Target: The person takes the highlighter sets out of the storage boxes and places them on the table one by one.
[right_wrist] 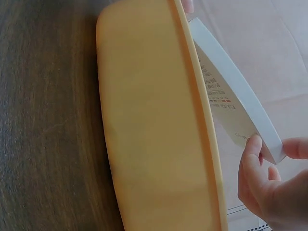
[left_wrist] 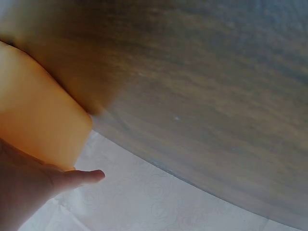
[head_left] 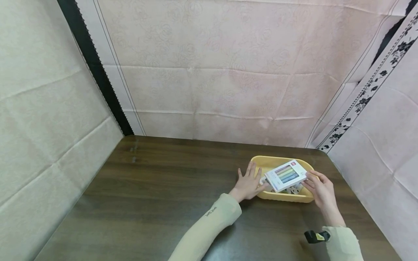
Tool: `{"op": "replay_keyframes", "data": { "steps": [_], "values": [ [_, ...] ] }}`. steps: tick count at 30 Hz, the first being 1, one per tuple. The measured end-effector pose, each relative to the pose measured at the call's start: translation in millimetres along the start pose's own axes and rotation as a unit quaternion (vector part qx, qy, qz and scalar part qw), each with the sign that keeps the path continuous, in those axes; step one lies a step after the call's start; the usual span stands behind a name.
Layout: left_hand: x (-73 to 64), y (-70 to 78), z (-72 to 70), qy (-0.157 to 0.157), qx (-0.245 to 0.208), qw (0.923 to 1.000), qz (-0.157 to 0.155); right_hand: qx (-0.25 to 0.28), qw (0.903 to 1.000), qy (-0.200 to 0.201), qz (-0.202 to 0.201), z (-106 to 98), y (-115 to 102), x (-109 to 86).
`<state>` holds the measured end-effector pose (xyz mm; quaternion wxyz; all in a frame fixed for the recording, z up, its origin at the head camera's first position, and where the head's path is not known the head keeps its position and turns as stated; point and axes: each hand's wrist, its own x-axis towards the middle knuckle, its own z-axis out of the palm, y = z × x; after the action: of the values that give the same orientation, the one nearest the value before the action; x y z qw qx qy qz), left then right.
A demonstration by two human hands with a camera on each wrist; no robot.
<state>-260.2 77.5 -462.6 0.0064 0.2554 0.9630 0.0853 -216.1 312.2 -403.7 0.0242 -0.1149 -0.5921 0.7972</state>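
**deskwatcher:** So what's the layout?

**tablefan:** Biggest first: pale patterned cloth (head_left: pixel 228 72) hangs at the far side, left and right, around a dark brown wood-grain table (head_left: pixel 147 203). Toward the table's right side sits a yellow rounded basket (head_left: pixel 284 197).

**deskwatcher:** And the flat white box with the coloured bars (head_left: pixel 287 175)?

**tablefan:** Tilted, held over the basket. The person's right hand (head_left: pixel 321 188) pinches its right corner, thumb on one side, fingers on the other. The left hand (head_left: pixel 249 185) is at the basket's left end, fingers spread; can't tell if its thumb touches the box.

**deskwatcher:** Smaller stuff?

**tablefan:** Black strap (head_left: pixel 313 236) by the right sleeve, plus some small items (head_left: pixel 294 189) inside the basket, mostly hidden under the box.
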Motion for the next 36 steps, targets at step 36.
{"op": "replay_keyframes", "data": {
  "steps": [36],
  "values": [
    [0.6, 0.2, 0.5, 0.000, 0.020, 0.9998, -0.003, 0.044, 0.9983, -0.036, -0.005, -18, -4, -11.0]
  ]
}}
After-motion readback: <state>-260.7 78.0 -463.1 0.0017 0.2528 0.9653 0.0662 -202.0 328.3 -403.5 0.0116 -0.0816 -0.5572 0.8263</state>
